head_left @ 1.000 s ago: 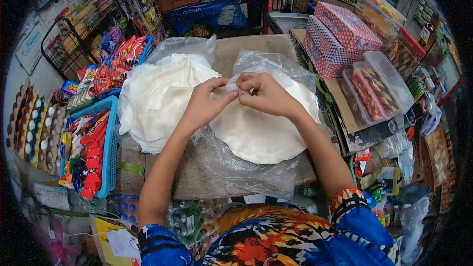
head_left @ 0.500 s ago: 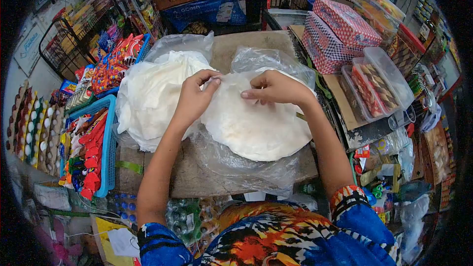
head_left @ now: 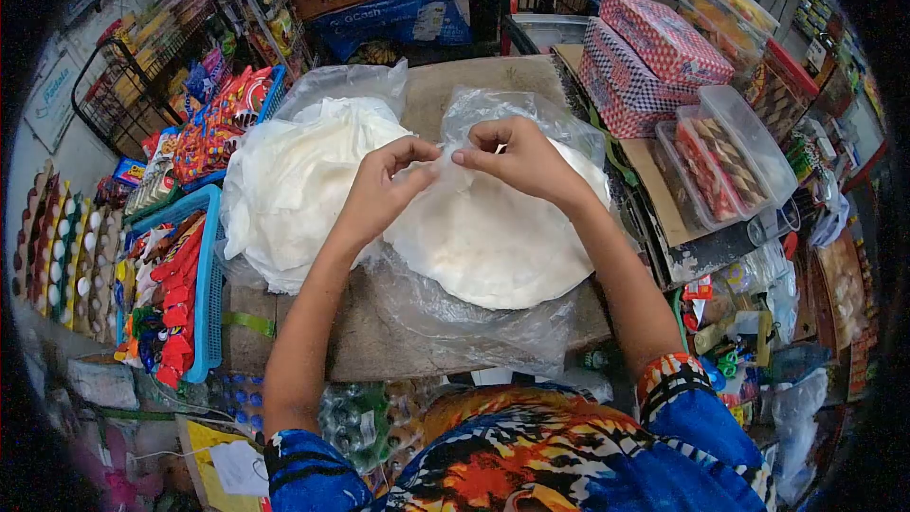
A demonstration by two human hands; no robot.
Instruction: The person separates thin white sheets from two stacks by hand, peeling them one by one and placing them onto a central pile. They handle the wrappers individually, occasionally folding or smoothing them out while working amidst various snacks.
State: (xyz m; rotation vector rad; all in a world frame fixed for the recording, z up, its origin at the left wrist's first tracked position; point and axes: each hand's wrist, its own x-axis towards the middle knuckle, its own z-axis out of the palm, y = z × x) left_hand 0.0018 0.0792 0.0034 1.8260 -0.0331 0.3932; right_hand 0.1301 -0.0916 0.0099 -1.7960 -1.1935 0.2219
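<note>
Two piles of thin, round white wrapper sheets lie on plastic bags, a loose crumpled-looking pile (head_left: 294, 190) at left and a flatter stack (head_left: 512, 256) at right. Above the stack's far left edge, my left hand (head_left: 384, 185) pinches the edge of a thin translucent wrapper sheet (head_left: 445, 171). My right hand (head_left: 521, 163) has its thumb and index finger closed on the same sheet, close to the left fingertips. How far this sheet is parted from the stack below is hard to make out. Clear plastic bag (head_left: 474, 322) spreads under the right stack.
A worn wooden board (head_left: 346, 332) bears both piles. At left are blue baskets (head_left: 210, 284) of packaged snacks and egg trays (head_left: 71, 256). Checkered boxes (head_left: 654, 47) and clear plastic tubs (head_left: 725, 161) stand at right. Bottles (head_left: 351, 417) sit below the near edge.
My right hand has moved left and slightly up, from over the stack to beside my left fingertips, and now pinches the sheet. My left hand has shifted slightly right.
</note>
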